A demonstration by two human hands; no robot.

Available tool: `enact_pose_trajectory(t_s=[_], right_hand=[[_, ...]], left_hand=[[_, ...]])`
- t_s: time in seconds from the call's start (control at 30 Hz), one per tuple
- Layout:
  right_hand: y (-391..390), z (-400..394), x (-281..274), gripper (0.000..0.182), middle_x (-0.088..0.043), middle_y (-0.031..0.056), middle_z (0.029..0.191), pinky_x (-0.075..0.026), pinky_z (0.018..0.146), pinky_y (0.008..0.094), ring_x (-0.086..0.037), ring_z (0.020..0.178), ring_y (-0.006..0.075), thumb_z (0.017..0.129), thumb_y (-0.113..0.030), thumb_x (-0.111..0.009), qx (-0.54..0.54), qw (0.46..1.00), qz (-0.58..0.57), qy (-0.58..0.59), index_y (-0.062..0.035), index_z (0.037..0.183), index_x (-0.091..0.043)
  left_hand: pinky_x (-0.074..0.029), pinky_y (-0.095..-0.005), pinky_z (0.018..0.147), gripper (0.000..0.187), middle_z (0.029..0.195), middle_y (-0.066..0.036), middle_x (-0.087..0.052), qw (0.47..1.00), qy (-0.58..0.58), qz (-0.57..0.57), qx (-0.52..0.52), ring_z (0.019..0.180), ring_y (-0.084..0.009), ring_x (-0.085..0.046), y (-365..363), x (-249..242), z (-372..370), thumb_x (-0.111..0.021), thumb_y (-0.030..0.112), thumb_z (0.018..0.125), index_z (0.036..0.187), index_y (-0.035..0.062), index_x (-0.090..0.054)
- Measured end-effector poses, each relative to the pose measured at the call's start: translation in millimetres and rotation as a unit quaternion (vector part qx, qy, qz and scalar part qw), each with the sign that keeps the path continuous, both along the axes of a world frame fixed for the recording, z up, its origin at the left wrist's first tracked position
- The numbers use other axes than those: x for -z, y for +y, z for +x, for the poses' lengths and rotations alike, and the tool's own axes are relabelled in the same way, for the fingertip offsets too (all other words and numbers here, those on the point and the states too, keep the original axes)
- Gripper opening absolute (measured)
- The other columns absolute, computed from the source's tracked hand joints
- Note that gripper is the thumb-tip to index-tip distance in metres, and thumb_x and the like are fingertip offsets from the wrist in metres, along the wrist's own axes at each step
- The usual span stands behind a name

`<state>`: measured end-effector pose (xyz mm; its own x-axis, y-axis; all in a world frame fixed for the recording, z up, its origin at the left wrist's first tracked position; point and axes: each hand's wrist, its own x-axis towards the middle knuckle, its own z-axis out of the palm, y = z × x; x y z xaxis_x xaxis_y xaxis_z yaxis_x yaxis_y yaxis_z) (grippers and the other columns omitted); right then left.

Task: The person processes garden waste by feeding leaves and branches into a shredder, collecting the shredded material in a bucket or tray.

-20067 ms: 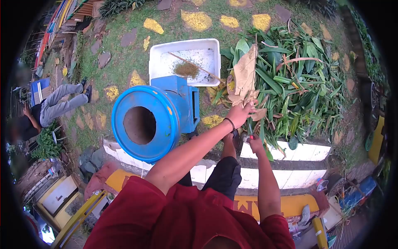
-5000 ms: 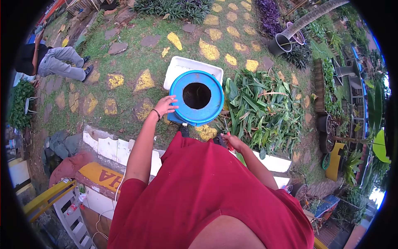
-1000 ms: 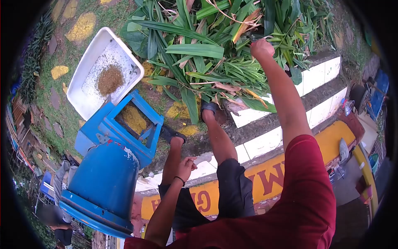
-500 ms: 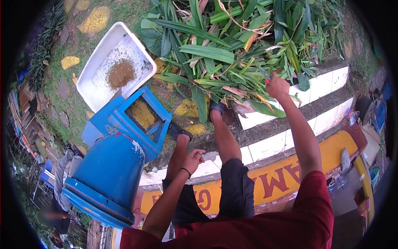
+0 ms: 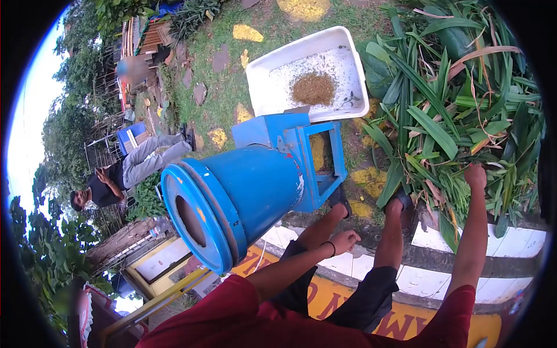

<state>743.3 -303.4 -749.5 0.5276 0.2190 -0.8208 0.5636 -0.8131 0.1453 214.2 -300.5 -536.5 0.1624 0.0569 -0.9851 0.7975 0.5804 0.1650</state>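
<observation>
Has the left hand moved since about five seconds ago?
Yes, the left hand has moved away from the rim of the blue drum, back beside the person's bare legs.

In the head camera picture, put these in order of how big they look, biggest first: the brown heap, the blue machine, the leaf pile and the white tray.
1. Leaf pile
2. Blue machine
3. White tray
4. Brown heap, which covers only part of the tray's floor

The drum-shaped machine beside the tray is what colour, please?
The machine is blue, with some whitish worn patches; the head view shows it best.
</observation>
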Motion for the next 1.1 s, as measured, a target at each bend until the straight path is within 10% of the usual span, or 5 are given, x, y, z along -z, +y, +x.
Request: enact_pose_trajectory(t_s=[0.5,0.67,0.8,0.87,1.1], right_hand=[[-74.6,-28.8,-119.8,0.041,-0.065,0.0272,0.102,-0.046,0.088,0.0479,-0.062,0.098,0.0454,0.073,-0.018,-0.058,-0.013,0.985,0.129,0.112,0.0022,0.109,-0.055],[-56.7,-22.6,-92.5,0.030,-0.062,0.0166,0.076,-0.048,0.067,0.0427,-0.061,0.070,0.0286,0.072,-0.018,-0.064,0.099,0.969,0.188,0.128,0.0015,0.094,-0.056],[-34.8,-37.2,-105.6,0.053,-0.066,0.0228,0.108,-0.047,0.092,0.0436,-0.063,0.106,0.0379,0.070,-0.024,-0.072,0.141,0.971,0.187,0.043,-0.0021,0.117,-0.059],[-23.8,-43.9,-126.6,0.058,-0.064,0.0265,0.116,-0.046,0.096,0.0450,-0.060,0.112,0.0415,0.075,-0.030,-0.067,0.165,0.973,0.156,0.049,-0.0006,0.123,-0.053],[-90.3,-35.0,-98.5,0.062,-0.066,0.0243,0.109,-0.050,0.087,0.0417,-0.065,0.100,0.0360,0.075,-0.033,-0.069,0.281,0.954,0.106,0.023,0.0003,0.126,-0.052]], left_hand=[[-0.053,-0.0342,0.064,0.024,0.071,-0.007,-0.067,0.990,-0.062,0.125,0.002,0.065,-0.0176,-0.065,68.7,-140.3,19.4,-0.048,0.017,0.094,0.095,0.0054,-0.069],[-0.053,-0.0355,0.066,0.027,0.072,-0.006,-0.067,0.987,-0.052,0.149,0.036,0.067,-0.0194,-0.066,41.4,-91.9,-28.2,-0.048,0.022,0.095,0.095,0.0070,-0.071],[-0.053,-0.0346,0.071,0.023,0.075,-0.008,-0.069,0.984,-0.114,0.080,0.108,0.073,-0.0145,-0.067,37.1,28.6,-113.6,-0.055,0.024,0.096,0.101,0.0149,-0.076],[-0.052,-0.0322,0.074,0.029,0.075,-0.007,-0.068,0.982,-0.003,0.104,0.155,0.074,-0.0145,-0.066,83.9,-80.9,-40.5,-0.050,0.028,0.098,0.104,0.0123,-0.074],[-0.051,-0.0311,0.070,0.033,0.071,-0.005,-0.063,0.981,-0.044,0.061,0.178,0.070,-0.0144,-0.063,55.2,-63.8,-33.1,-0.044,0.025,0.103,0.106,0.0062,-0.071]])
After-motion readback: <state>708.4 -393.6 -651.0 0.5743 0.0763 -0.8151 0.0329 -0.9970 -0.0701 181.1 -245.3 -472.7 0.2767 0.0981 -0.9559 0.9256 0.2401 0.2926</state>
